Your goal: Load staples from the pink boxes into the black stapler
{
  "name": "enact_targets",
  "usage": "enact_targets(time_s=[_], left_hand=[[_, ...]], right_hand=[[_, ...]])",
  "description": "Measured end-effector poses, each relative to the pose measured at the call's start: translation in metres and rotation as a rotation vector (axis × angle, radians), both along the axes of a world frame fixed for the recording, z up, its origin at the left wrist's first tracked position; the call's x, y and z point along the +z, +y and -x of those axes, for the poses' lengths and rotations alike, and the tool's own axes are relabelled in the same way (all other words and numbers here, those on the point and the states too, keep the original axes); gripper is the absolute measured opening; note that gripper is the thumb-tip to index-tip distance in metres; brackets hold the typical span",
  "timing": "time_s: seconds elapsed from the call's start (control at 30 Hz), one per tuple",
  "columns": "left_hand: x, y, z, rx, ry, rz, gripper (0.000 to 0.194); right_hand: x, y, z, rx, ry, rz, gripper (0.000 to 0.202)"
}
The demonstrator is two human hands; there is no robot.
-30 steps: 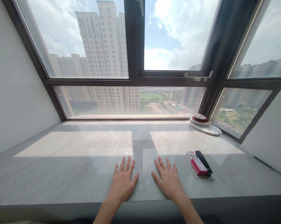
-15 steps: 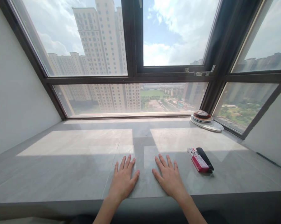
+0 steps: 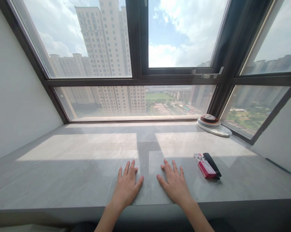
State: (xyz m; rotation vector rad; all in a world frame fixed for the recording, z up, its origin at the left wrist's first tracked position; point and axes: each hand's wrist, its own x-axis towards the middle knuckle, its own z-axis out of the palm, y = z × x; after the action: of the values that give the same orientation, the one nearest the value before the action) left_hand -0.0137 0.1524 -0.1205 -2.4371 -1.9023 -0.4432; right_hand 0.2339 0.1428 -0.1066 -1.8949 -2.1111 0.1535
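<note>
Palm down near the front edge of the grey stone windowsill (image 3: 70, 183), my left hand (image 3: 127, 185) has its fingers spread and holds nothing. My right hand (image 3: 174, 183) lies the same way a little to the right, fingers apart. In both hands the index finger looks bent. A red and white box (image 3: 206, 167) sits to the right of my right hand, the nearest object to it. Against the box's right side rests a black stapler-like object (image 3: 212, 165); its exact kind I cannot make out.
A stack of plates (image 3: 210, 121) on a larger oval plate (image 3: 222, 130) stands in the far right corner by the window frame (image 3: 135, 82). A thin dark strip (image 3: 282, 167) runs along the foot of the right wall. White walls flank both sides.
The index fingers of both hands have bent from stretched out. Both hands have shifted very slightly to the left; the box and the black object beside it stay put.
</note>
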Motion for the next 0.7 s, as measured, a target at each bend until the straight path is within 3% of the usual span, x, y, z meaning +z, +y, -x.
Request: enact_targets(time_s=[0.23,0.4,0.57,0.7], left_hand=[[-0.001,-0.002,0.0,-0.01,-0.042,-0.043,0.061],[0.016,-0.009,-0.004,-0.034,-0.159,-0.101,0.043],[0.035,-0.001,-0.035,-0.173,-0.371,0.058,0.046],[0.032,0.022,-0.069,-0.215,-0.448,0.168,0.058]], right_hand=[[0.0,-0.001,0.003,0.007,-0.025,-0.039,0.057],[-0.001,-0.004,0.003,0.07,-0.059,-0.069,0.064],[0.004,-0.008,0.006,0.226,-0.069,-0.067,0.07],[0.008,-0.01,0.006,0.305,-0.082,-0.074,0.068]])
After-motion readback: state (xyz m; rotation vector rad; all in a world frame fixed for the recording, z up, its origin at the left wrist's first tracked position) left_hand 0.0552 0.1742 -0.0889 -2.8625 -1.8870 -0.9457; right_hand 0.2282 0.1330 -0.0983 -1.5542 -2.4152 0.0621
